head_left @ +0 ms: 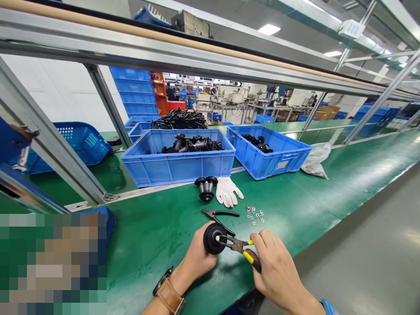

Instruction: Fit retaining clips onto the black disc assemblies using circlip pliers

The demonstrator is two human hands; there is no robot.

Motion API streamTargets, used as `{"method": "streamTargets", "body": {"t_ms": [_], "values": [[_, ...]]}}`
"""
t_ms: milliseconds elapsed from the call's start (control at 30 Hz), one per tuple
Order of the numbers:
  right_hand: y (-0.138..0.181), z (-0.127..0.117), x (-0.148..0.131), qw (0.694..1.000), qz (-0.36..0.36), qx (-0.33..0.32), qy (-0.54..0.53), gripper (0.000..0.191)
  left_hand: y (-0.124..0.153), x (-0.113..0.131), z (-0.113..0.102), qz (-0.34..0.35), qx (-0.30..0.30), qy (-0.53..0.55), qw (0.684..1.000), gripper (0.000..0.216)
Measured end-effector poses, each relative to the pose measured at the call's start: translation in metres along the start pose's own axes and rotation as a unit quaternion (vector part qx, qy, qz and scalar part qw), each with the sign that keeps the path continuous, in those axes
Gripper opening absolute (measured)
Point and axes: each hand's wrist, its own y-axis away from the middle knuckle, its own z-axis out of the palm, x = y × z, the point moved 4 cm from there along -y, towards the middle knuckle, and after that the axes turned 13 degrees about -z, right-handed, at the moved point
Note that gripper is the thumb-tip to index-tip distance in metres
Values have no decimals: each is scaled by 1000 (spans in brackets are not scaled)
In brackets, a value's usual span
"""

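My left hand (199, 253) is wrapped round a black part with a round flanged end (210, 242), whose pale centre pin faces up towards me. In my right hand (274, 259) is a pair of circlip pliers (238, 245) with yellow and black handles. Their tips touch or nearly touch the part at its centre pin; whether a ring sits on them I cannot tell. Just beyond my left hand lie black-handled pliers (226, 214). Several small metal rings (260, 214) are scattered on the green tabletop (144, 245), to the right of those pliers.
Black-and-grey parts (206, 190) stand beside a white glove (227, 191). Behind them, a left blue bin (180, 168) and a right blue bin (274, 162) hold similar parts. A clear plastic bag (316, 159) lies to the right. A metal frame post (55, 140) rises at left.
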Motion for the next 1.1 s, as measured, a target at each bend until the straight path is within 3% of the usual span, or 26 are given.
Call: {"method": "streamTargets", "body": {"t_ms": [133,233,333,400,467,533,600,667,767,833,967,1100], "values": [[6,-2,11,996,29,-21,-86,37,-2,-4,-1,-8,17,-21,1000,22],[19,7,57,981,147,-20,-129,39,-4,-7,-3,-30,31,-64,997,23],[36,23,124,937,343,-57,-12,50,-5,-9,-6,-73,31,-124,989,33],[40,31,153,917,392,-64,30,58,-4,-9,-8,-101,36,-162,981,41],[37,32,163,915,397,-30,65,67,-2,-6,-9,-112,36,-192,974,40],[27,24,148,937,337,55,69,70,-1,-2,-7,-102,27,-213,971,34],[13,15,117,967,222,127,-17,62,0,3,-5,-76,14,-221,972,28],[-1,14,81,969,120,95,-195,52,1,8,-2,-36,-5,-222,974,21],[-16,16,39,922,28,14,-386,65,3,15,3,23,-31,-228,973,12],[-20,20,29,901,37,-16,-433,74,4,18,6,48,-43,-233,970,10],[-14,28,35,898,156,-40,-409,74,4,19,8,48,-52,-236,969,15],[-12,20,33,908,114,8,-402,75,4,19,7,24,-55,-237,970,21]]}}
